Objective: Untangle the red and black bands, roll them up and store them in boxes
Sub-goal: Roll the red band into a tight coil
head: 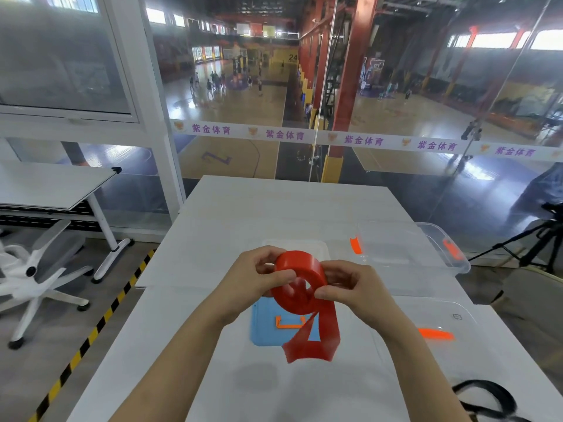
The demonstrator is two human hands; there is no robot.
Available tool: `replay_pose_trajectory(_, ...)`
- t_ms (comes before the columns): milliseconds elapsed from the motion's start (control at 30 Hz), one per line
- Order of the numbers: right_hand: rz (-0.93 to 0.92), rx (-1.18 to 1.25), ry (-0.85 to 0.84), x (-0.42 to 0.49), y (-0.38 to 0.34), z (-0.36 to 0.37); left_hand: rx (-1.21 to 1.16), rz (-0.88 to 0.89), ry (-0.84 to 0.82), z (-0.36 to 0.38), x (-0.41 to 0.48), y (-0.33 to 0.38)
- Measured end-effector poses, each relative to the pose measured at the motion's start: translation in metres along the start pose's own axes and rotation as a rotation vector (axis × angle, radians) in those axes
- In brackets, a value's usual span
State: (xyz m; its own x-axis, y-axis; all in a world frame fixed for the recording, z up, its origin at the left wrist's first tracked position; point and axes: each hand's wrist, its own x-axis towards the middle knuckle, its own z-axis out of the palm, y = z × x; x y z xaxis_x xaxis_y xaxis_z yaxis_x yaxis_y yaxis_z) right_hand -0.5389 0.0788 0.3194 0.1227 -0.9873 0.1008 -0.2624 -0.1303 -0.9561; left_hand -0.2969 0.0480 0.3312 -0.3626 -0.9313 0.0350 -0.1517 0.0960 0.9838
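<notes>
The red band is mostly wound into a thick roll, held in the air above the table's middle. Its loose tail hangs down to about the table surface. My left hand grips the roll's left side, thumb on its face. My right hand pinches the roll's right edge. The black band lies loose on the table at the lower right, partly out of frame. A clear box with orange latches stands at the right rear of the table.
A blue lid with an orange clip lies under the hanging tail. A clear lid with an orange latch lies right of it. A small white box sits behind the hands. A chair and desk stand left.
</notes>
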Motion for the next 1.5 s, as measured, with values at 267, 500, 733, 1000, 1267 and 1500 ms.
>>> replay_pose_trajectory(267, -0.001, -0.225, -0.064, 0.006, -0.01, -0.001, 0.35, -0.027, -0.132, -0.007, 0.005, -0.002)
replay_pose_trajectory(500, -0.026, -0.186, -0.035, 0.005, -0.006, 0.005, 0.347, 0.067, -0.061, 0.005, 0.008, -0.008)
replay_pose_trajectory(733, 0.053, -0.054, 0.018, -0.003, 0.011, -0.006, -0.022, 0.09, 0.055, 0.007, 0.003, -0.018)
replay_pose_trajectory(1000, -0.028, -0.243, 0.022, -0.006, 0.004, -0.005, 0.263, 0.005, -0.065, -0.006, 0.003, -0.026)
replay_pose_trajectory(1267, -0.083, -0.311, 0.0, -0.004, 0.007, 0.004, 0.49, 0.109, -0.054, 0.015, 0.003, -0.018)
replay_pose_trajectory(1500, -0.029, 0.04, 0.166, -0.012, 0.022, 0.0, -0.076, -0.003, 0.002, 0.011, -0.001, -0.021)
